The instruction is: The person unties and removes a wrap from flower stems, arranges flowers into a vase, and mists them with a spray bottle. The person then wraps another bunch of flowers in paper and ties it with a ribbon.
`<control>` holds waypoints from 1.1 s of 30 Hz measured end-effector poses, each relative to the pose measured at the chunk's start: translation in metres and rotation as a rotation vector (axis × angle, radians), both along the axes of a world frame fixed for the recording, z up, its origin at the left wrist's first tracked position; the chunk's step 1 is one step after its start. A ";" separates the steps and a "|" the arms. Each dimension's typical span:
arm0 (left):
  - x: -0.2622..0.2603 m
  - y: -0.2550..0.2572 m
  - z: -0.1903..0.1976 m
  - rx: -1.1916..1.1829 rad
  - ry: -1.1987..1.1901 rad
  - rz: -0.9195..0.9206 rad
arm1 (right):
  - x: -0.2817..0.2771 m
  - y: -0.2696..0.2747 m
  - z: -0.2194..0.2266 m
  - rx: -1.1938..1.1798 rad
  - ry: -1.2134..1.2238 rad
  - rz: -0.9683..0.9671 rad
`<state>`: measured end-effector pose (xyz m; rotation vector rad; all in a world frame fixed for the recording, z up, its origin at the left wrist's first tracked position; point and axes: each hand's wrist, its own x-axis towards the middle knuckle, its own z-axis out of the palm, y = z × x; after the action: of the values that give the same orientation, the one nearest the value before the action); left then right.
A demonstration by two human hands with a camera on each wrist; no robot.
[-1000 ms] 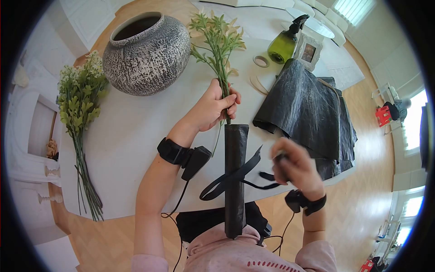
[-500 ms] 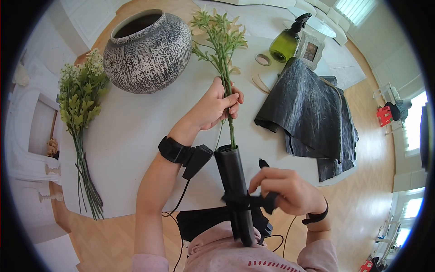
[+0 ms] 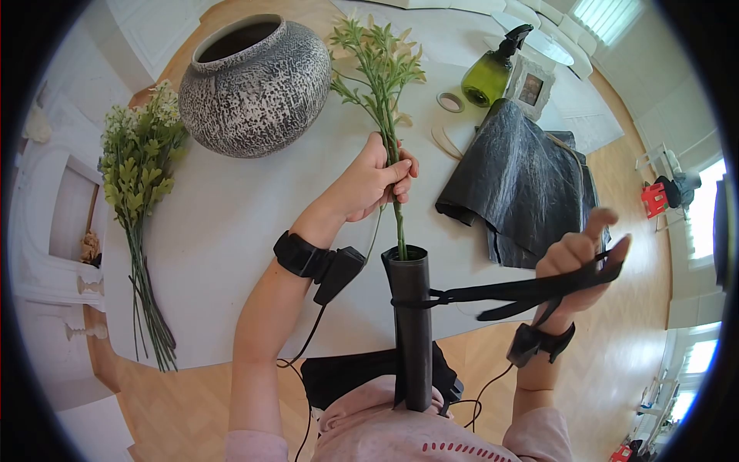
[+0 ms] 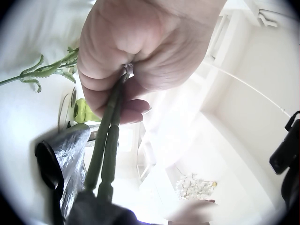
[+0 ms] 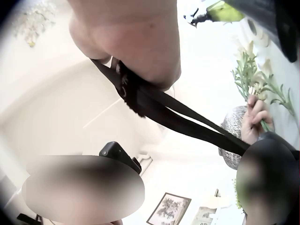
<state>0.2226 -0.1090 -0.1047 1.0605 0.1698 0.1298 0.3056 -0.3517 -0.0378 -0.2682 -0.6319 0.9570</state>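
Observation:
Curled round the green stems (image 3: 399, 223) of a leafy flower bunch (image 3: 377, 73), my left hand (image 3: 373, 181) is above a dark wrapped tube (image 3: 414, 339). The stems' lower ends run into the tube's top. In the left wrist view, the left hand (image 4: 131, 51) grips two visible stems (image 4: 108, 154). A black ribbon (image 3: 508, 292) is looped round the tube's upper part and stretches right to my right hand (image 3: 577, 266), which holds it with curled fingers, index finger and thumb spread. The right wrist view shows the ribbon (image 5: 187, 124) running from the right hand (image 5: 131, 47).
A speckled vase (image 3: 254, 100) stands at the back left of the white table (image 3: 223, 262), beside a white-flowered bunch (image 3: 138, 177). At the right are black wrapping sheets (image 3: 516, 185), a tape roll (image 3: 450, 102), a green spray bottle (image 3: 486, 77) and a picture frame (image 3: 531, 88).
The right hand has moved away from the tube to the right and up, drawing the ribbon out straight. The tube now stands more upright. My left hand keeps its grip on the stems.

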 end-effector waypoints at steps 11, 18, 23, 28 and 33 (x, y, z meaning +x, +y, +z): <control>-0.001 0.002 -0.001 -0.001 0.011 -0.006 | 0.044 -0.017 0.026 -0.075 -0.380 -0.565; -0.001 0.001 -0.001 -0.004 0.025 0.003 | 0.026 0.019 0.017 -1.292 -1.738 -1.042; 0.002 0.006 -0.008 -0.033 -0.006 -0.047 | -0.037 0.013 0.011 -0.971 -1.726 -0.333; 0.001 0.006 -0.008 -0.026 -0.007 -0.044 | -0.066 0.030 -0.025 -0.869 -1.831 -0.456; -0.001 0.002 -0.001 -0.045 0.001 0.000 | -0.058 0.025 -0.045 -0.802 -1.371 -0.307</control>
<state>0.2220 -0.1073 -0.1055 1.0154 0.1731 0.1252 0.2473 -0.3266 -0.0832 -1.7724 -1.3518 0.5710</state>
